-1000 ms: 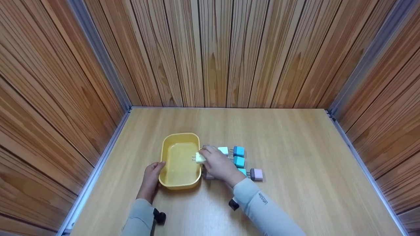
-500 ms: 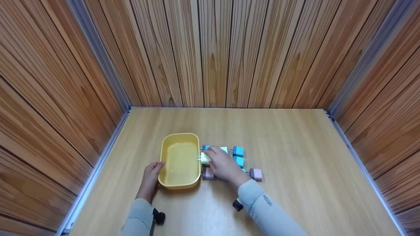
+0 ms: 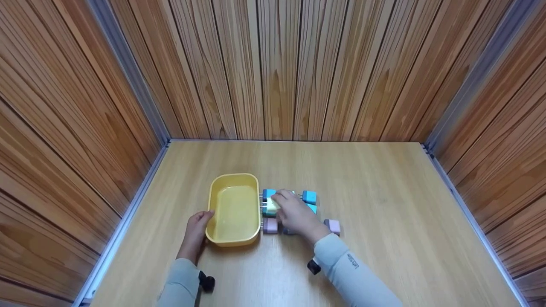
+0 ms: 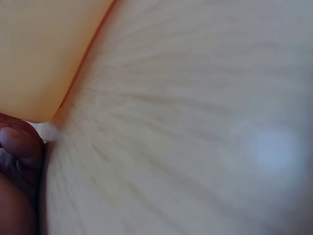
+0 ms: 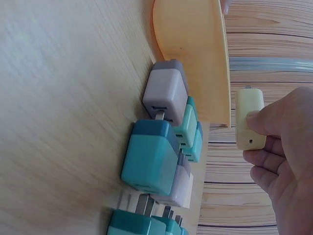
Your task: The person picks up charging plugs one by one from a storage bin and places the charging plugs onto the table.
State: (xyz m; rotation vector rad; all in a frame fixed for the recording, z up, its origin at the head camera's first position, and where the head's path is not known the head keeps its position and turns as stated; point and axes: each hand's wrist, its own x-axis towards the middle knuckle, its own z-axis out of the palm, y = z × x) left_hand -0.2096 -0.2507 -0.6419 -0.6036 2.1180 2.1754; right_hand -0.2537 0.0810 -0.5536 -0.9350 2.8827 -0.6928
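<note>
My right hand (image 3: 297, 216) pinches a pale yellow wall charger (image 5: 248, 110) between thumb and fingers. In the head view it hovers just right of the yellow bin (image 3: 234, 213), above a group of other chargers, its prongs pointing at the bin. The left hand (image 3: 199, 226) grips the bin's left side, thumb over the rim. Its curled fingers (image 4: 22, 147) show beside the bin's base in the left wrist view. Nothing lies inside the bin. A lilac charger (image 3: 270, 226) and a blue charger (image 3: 268, 193) lie along the bin's right side, prongs toward it.
Further right are another blue charger (image 3: 309, 196) and a lilac-and-grey charger (image 3: 332, 226). A teal charger (image 5: 150, 159) stands among several more in the right wrist view; my hand partly covers the group in the head view. Wood-panelled walls (image 3: 277, 72) enclose the table (image 3: 384, 204).
My right hand has drawn back rightward with the yellow charger, from over the bin's right rim to above the chargers beside it. The left hand and bin stay put.
</note>
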